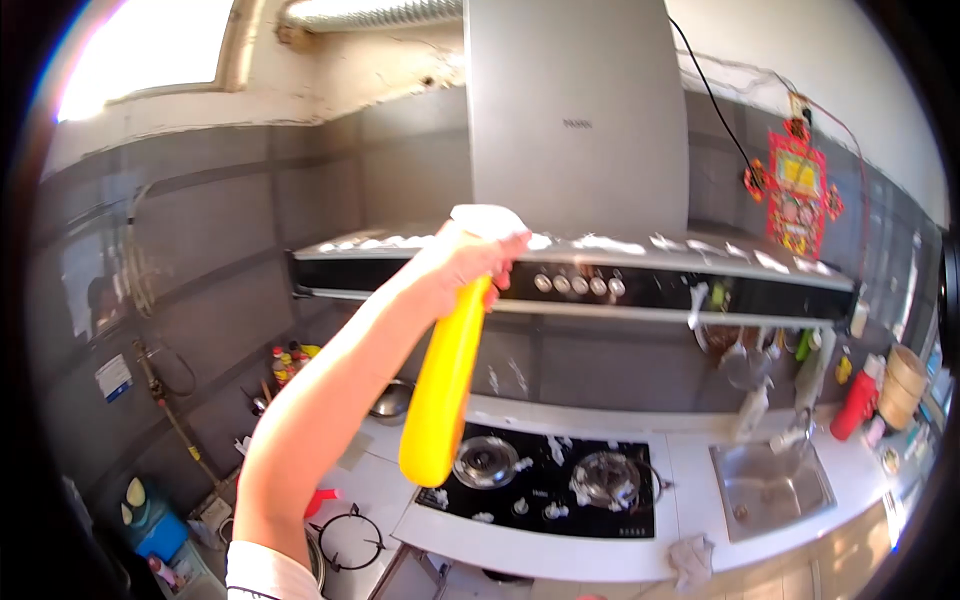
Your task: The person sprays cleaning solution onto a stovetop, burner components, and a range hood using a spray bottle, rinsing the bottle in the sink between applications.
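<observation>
My left hand is wrapped round the neck of a yellow spray bottle with a white spray head. The bottle hangs slightly tilted in front of the range hood. White foam lies in patches along the hood's upper edge, and a streak runs down its black front near the right. Below, the black gas stove has foam spots on its glass and burners. At the bottom edge shows a small skin-toned sliver; I cannot make out whether it is my right hand.
A steel sink with a tap is at the right, a cloth near the counter's front edge. A pot support lies on the left counter. Behind my arm stand a metal bowl and bottles. A red bottle stands far right.
</observation>
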Demonstrator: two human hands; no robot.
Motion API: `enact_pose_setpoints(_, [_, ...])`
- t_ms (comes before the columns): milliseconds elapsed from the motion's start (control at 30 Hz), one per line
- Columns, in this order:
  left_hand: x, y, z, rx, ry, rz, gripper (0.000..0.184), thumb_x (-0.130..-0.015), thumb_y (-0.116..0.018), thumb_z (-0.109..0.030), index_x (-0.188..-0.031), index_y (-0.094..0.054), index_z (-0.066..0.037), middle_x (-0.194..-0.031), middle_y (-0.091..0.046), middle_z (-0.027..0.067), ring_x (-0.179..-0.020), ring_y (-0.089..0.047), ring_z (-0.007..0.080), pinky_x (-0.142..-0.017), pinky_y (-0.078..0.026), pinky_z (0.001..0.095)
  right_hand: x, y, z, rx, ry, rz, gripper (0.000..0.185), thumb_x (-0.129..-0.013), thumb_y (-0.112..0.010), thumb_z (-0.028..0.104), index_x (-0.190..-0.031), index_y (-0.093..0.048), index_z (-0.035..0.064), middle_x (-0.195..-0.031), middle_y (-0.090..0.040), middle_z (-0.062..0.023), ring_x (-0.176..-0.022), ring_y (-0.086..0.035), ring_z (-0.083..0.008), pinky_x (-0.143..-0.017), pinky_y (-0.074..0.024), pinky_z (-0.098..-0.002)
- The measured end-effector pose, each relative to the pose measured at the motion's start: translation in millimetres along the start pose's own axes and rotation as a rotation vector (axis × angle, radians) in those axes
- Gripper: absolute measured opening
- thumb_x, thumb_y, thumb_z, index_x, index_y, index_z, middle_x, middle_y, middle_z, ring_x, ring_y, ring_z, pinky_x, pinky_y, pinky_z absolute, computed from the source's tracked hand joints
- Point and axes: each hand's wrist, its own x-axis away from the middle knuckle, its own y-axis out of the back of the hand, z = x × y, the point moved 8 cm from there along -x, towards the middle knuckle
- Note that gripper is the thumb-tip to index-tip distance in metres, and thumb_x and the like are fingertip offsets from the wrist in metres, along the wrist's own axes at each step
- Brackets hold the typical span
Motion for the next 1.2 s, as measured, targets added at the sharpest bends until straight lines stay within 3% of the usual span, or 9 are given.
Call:
enact_pose_setpoints(67, [13, -7, -14, -0.025, -0.047, 0.000, 0.019, -0.078, -0.064, -0.024, -0.086, -0.058, -0.008, -0.057, -0.049, 0.0036, -0.046, -0.050, 0.0136, -0.035, -0.037, 0.0250, 15, 1, 2, 0.125, 0.037, 0.037, 0.034, -0.073, -0.066, 0.021, -0.103, -0.060, 0.0071, -0.091, -0.064, -0.0151, -0.083, -0.061, -0.0287, -0.072, -0.0481, -0.0374])
enact_pose_setpoints(100, [16, -11, -17, 0.011, -0.132, 0.021, 0.020, -0.079, -0.063, -0.024, -0.087, -0.058, -0.007, -0.059, -0.051, 0.0047, -0.044, -0.049, 0.0132, -0.035, -0.037, 0.0246, 34, 8, -3, -0.312, -0.151, -0.001, 0.025, -0.074, -0.065, 0.025, -0.094, -0.063, 0.0091, -0.096, -0.062, -0.0116, -0.095, -0.056, -0.0238, -0.082, -0.0436, -0.0351])
enact_pose_setpoints(167, [34, -24, -16, 0.026, -0.227, 0.060, 0.023, -0.081, -0.061, -0.026, -0.088, -0.058, -0.005, -0.064, -0.055, 0.0071, -0.039, -0.046, 0.0118, -0.035, -0.036, 0.0239, 64, 6, -11, 0.014, -0.397, 0.023, 0.029, -0.078, -0.061, 0.038, -0.093, -0.066, 0.0131, -0.092, -0.065, -0.0073, -0.087, -0.061, -0.0194, -0.078, -0.0476, -0.0318])
enact_pose_setpoints(300, [72, -70, 6, -0.066, -0.288, 0.126, 0.031, -0.082, -0.058, -0.032, -0.086, -0.057, -0.002, -0.071, -0.058, 0.0092, -0.036, -0.043, 0.0099, -0.035, -0.034, 0.0220, 107, 25, -3, -0.030, -0.270, -0.175, 0.022, -0.074, -0.064, 0.028, -0.089, -0.067, 0.0117, -0.086, -0.065, -0.0101, -0.084, -0.061, -0.0243, -0.076, -0.0478, -0.0323])
enact_pose_setpoints(467, [113, -168, 76, 0.150, -0.058, 0.312, 0.032, -0.080, -0.063, -0.014, -0.107, -0.053, 0.000, -0.077, -0.059, 0.0072, -0.063, -0.059, 0.0129, -0.036, -0.041, 0.0211, 154, 57, -47, -0.065, -0.467, -0.206, 0.023, -0.074, -0.064, 0.026, -0.091, -0.067, 0.0118, -0.090, -0.064, -0.0136, -0.082, -0.061, -0.0247, -0.074, -0.0479, -0.0328])
enact_pose_setpoints(700, [162, -376, 131, 0.326, 0.091, 0.462, 0.031, -0.082, -0.061, -0.016, -0.107, -0.053, 0.001, -0.074, -0.057, 0.0080, -0.045, -0.047, 0.0097, -0.037, -0.038, 0.0218, 252, 164, -117, -0.231, -0.664, -0.370, 0.024, -0.074, -0.063, 0.026, -0.092, -0.066, 0.0108, -0.090, -0.063, -0.0175, -0.083, -0.061, -0.0281, -0.074, -0.0475, -0.0348])
enact_pose_setpoints(833, [181, -504, 141, 0.479, 0.138, 0.490, 0.032, -0.084, -0.060, -0.017, -0.110, -0.049, -0.002, -0.073, -0.052, 0.0047, -0.043, -0.045, 0.0094, -0.037, -0.037, 0.0205, 313, 220, -188, -0.222, -0.643, -0.502, 0.039, -0.073, -0.064, 0.034, -0.102, -0.060, 0.0070, -0.103, -0.058, -0.0193, -0.098, -0.055, -0.0319, -0.086, -0.0431, -0.0370])
enact_pose_setpoints(1033, [208, -649, 143, 0.526, 0.209, 0.457, 0.027, -0.086, -0.057, -0.025, -0.103, -0.051, -0.005, -0.073, -0.053, 0.0029, -0.045, -0.045, 0.0087, -0.038, -0.035, 0.0215, 287, 370, -81, -0.118, -0.194, -0.754, 0.087, -0.068, -0.072, 0.033, -0.133, -0.023, 0.0003, -0.133, -0.032, -0.0223, -0.121, -0.036, -0.0350, -0.098, -0.0327, -0.0392])
enact_pose_setpoints(1200, [215, -721, 146, 0.628, 0.298, 0.503, 0.027, -0.085, -0.058, -0.026, -0.100, -0.052, -0.005, -0.076, -0.053, 0.0040, -0.048, -0.046, 0.0099, -0.045, -0.037, 0.0209, 237, 423, -82, -0.153, -0.069, -0.940, 0.091, -0.059, -0.077, 0.018, -0.131, -0.026, 0.0008, -0.127, -0.038, -0.0208, -0.116, -0.041, -0.0341, -0.095, -0.0365, -0.0378])
